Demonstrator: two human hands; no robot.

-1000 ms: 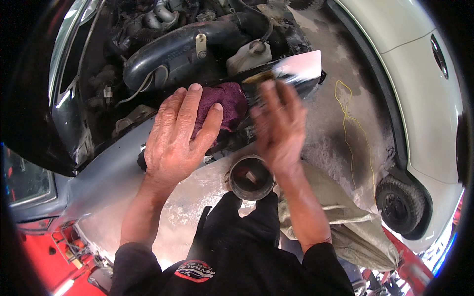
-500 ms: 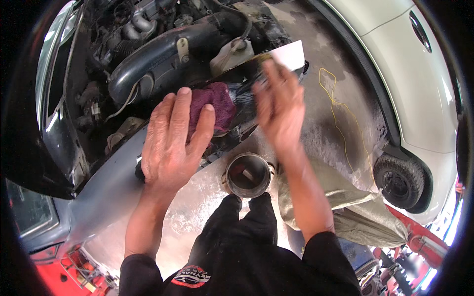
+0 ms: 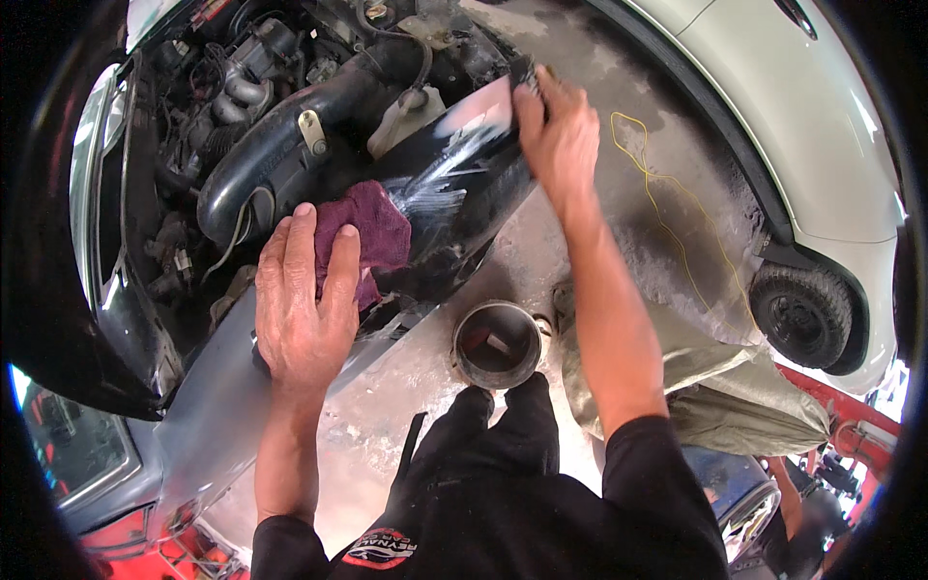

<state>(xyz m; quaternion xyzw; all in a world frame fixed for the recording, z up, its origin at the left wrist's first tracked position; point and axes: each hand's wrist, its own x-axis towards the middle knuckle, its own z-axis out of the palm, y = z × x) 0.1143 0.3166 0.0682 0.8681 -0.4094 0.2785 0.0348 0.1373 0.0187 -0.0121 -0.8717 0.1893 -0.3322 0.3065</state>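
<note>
A black car body panel (image 3: 483, 208) with pale patches and wet-looking white streaks runs beside the engine bay. My left hand (image 3: 307, 314) lies with fingers stretched out at its near end, against a crumpled purple cloth (image 3: 372, 227). The cloth shows between thumb and fingers and sits on the panel. At the panel's far end is my right hand (image 3: 559, 135), its fingers curled down beside the pale patch (image 3: 478, 111). A dark edge shows by these fingertips; whether it is a held piece or the panel's end I cannot tell.
A round bucket (image 3: 498, 343) stands on the floor before my feet. The open engine bay holds a thick black pipe (image 3: 280, 130). On the right are a light-coloured car (image 3: 831, 174), a yellow cord (image 3: 691, 193), a beige cover (image 3: 696, 387) and another person's arm (image 3: 788, 498).
My right hand has moved along the panel to its far end, uncovering the white streaks. The left hand stays by the cloth, while the whole view has shifted.
</note>
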